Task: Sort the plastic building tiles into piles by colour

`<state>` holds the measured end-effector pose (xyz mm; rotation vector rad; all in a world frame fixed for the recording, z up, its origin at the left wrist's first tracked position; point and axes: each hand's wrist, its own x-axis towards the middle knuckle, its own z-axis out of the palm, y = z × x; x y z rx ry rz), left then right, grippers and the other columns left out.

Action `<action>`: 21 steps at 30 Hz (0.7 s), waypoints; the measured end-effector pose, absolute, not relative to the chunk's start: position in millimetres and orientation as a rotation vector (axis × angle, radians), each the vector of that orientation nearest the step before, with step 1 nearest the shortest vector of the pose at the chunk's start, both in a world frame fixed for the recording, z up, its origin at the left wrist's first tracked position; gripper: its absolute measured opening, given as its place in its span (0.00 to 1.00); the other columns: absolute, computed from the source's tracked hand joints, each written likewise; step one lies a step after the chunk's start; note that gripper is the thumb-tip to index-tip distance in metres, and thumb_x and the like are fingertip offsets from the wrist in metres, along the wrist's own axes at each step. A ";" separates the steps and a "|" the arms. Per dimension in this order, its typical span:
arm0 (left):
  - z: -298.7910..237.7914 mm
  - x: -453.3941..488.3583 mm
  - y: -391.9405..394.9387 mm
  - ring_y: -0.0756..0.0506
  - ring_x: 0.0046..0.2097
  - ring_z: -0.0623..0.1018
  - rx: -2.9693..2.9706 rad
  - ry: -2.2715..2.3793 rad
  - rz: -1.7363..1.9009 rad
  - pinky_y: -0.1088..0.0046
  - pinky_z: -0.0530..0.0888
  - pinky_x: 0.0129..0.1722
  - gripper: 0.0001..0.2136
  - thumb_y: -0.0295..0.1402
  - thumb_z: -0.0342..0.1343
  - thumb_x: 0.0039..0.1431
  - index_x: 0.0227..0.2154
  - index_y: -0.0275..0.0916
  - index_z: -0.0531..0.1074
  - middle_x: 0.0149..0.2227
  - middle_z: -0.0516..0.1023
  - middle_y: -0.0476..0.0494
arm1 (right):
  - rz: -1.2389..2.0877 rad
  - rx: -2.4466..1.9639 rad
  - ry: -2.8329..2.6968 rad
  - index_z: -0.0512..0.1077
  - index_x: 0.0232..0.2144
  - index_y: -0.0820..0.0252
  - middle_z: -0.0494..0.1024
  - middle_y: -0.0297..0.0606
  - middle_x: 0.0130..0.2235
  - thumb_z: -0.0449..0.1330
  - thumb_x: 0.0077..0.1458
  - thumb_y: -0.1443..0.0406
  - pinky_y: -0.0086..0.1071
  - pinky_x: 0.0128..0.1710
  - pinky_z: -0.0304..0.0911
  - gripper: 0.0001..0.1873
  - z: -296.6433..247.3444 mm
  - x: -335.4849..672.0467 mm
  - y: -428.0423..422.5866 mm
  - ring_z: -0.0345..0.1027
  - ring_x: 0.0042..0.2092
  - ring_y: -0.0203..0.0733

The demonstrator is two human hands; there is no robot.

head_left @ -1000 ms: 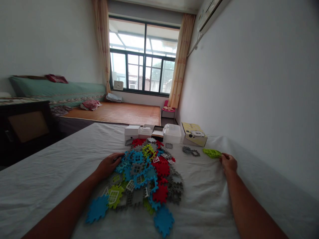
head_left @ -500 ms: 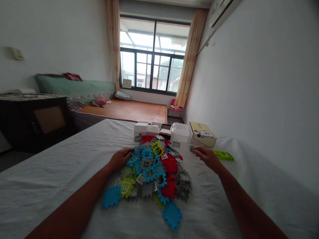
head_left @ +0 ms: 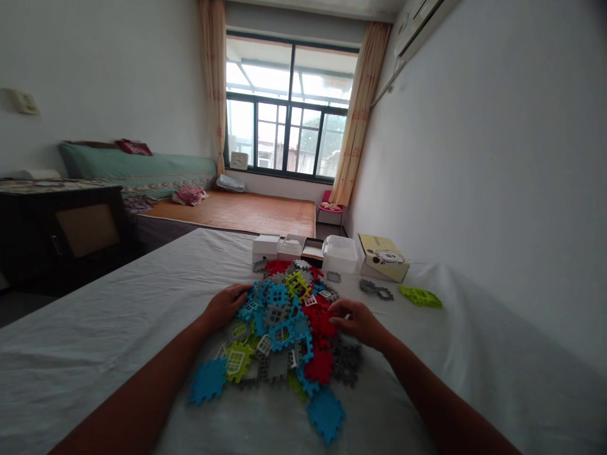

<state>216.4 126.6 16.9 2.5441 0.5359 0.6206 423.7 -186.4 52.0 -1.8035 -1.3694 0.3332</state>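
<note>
A pile of toothed plastic tiles (head_left: 284, 328) in blue, red, grey and green lies on the white sheet (head_left: 118, 328). My left hand (head_left: 222, 305) rests curled against the pile's left edge, fingers on blue tiles. My right hand (head_left: 356, 321) sits on the pile's right side, fingertips pinched together over a red tile (head_left: 322, 323). What the fingers grip, if anything, is hidden. A green tile (head_left: 420, 296) lies alone at the right, near two grey tiles (head_left: 376, 290).
Small white boxes (head_left: 266, 245), a clear plastic tub (head_left: 339, 253) and a yellow cartoon box (head_left: 383, 257) stand behind the pile. A wall runs close on the right. Beyond are a mat-covered bed (head_left: 237, 212), a dark cabinet (head_left: 61, 230) and a window.
My right hand left the green tile at the far right, swept left past the grey tiles and landed on the pile's red tiles. The left hand stayed at the pile's edge.
</note>
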 end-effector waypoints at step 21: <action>23.4 215.4 124.0 0.44 0.48 0.72 2.583 0.529 0.631 0.71 0.67 0.48 0.21 0.44 0.43 0.53 0.46 0.43 0.70 0.47 0.74 0.48 | -0.040 -1.430 -0.193 0.71 0.32 0.59 0.74 0.33 0.27 0.64 0.33 0.56 0.27 0.23 0.65 0.21 33.4 557.9 -299.6 0.67 0.26 0.33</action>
